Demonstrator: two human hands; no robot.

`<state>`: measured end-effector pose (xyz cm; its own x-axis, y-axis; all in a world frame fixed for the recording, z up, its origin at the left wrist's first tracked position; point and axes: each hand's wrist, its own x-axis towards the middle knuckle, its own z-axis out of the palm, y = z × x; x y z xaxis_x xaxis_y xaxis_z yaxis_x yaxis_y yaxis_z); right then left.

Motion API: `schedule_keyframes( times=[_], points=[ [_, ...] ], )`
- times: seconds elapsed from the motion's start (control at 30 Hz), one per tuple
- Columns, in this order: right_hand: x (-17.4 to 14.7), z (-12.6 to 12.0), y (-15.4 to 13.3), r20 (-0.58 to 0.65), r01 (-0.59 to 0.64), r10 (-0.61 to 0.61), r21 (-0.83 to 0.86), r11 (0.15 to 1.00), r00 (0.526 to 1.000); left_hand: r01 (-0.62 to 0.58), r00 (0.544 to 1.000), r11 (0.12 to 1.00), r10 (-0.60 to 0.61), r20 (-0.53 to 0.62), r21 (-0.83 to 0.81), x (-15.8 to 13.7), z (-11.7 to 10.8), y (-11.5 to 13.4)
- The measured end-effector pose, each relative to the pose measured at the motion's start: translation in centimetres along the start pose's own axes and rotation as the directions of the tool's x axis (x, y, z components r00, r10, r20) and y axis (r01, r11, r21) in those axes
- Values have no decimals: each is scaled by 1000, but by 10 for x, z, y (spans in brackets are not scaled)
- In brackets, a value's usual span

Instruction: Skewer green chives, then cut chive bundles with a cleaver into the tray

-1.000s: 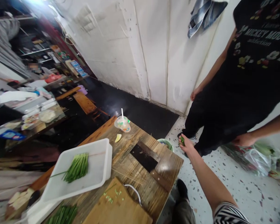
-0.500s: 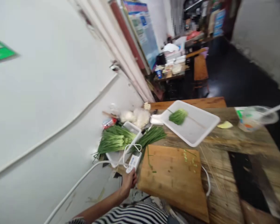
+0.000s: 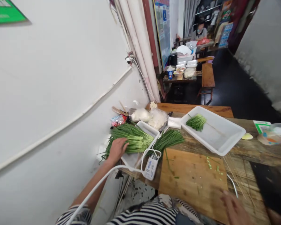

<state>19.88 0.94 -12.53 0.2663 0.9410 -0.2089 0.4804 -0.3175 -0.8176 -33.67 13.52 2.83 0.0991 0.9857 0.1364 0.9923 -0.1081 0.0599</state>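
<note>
My left hand (image 3: 117,150) is in the long green chives (image 3: 137,139), its fingers curled round part of the bunch. Those chives lie across a white tray (image 3: 131,160) by the wall. Close by is a white power strip (image 3: 151,167) with its cord looped over the tray's edge. A second bunch of chives (image 3: 168,139) rests between that tray and the wooden cutting board (image 3: 189,178). My right hand (image 3: 235,207), smeared by motion, is over the board's lower right corner; its fingers cannot be read clearly. Cut green bits dot the board.
A larger white tray (image 3: 217,137) holds a small bundle of chives (image 3: 196,122) on a stick. Bagged white food (image 3: 158,118) sits behind the left tray. A plastic container (image 3: 275,134) stands at far right. Beyond are a bench (image 3: 208,75) and a seated person (image 3: 200,31).
My left hand has left the power strip and moved up onto the chives in the tray. My right hand has come further into view over the board. The camera view has shifted.
</note>
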Motion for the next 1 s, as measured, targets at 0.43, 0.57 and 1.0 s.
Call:
schedule_keyframes(
  times=[0.43,0.57,1.0],
  points=[
    [-13,220,-230,726,502,-428,131,855,539,-147,843,905,326,428,-399,108,15,-29],
    [-10,248,-267,659,497,-434,105,862,614,-89,867,824,341,365,-559,81,-13,-39],
    [-58,243,-334,461,795,-686,-77,601,563,54,990,863,-112,-86,-503,-73,-129,-76]
  ],
)
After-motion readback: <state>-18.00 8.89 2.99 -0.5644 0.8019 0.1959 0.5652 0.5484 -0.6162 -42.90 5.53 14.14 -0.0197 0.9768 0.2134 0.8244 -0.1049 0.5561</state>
